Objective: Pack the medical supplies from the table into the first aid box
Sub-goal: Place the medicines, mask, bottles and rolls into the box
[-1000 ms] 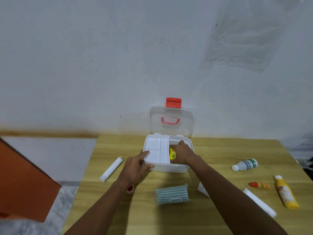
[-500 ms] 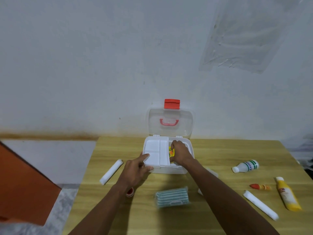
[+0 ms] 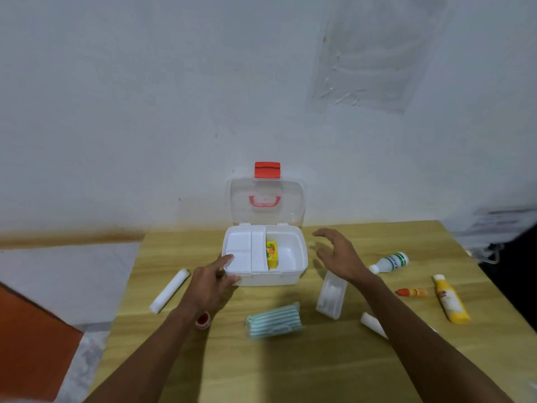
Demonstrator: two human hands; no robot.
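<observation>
The white first aid box (image 3: pixel 293 276) stands open on the wooden table (image 3: pixel 290 367), its clear lid with red latch (image 3: pixel 267 169) upright against the wall. A small yellow box (image 3: pixel 271 254) stands inside, beside the white divider tray. My left hand (image 3: pixel 210 282) grips the box's front left corner. My right hand (image 3: pixel 340 254) hovers to the right of the box, fingers spread and empty. Still on the table are a white gauze roll (image 3: pixel 169 290), a striped mask pack (image 3: pixel 273 320), a clear plastic case (image 3: pixel 331 295), a white bottle (image 3: pixel 390 261), a red-capped dropper (image 3: pixel 410 292), a yellow tube (image 3: pixel 450 299) and a second white roll (image 3: pixel 372 324).
A small red-and-white tape roll (image 3: pixel 202 319) shows under my left wrist. The table's back edge meets the wall. An orange surface (image 3: pixel 32 341) lies off the table's left side, and a dark area borders the right edge.
My right hand has let go of the yellow box inside the first aid box and drawn out to the right, now open. The left hand stays on the box corner.
</observation>
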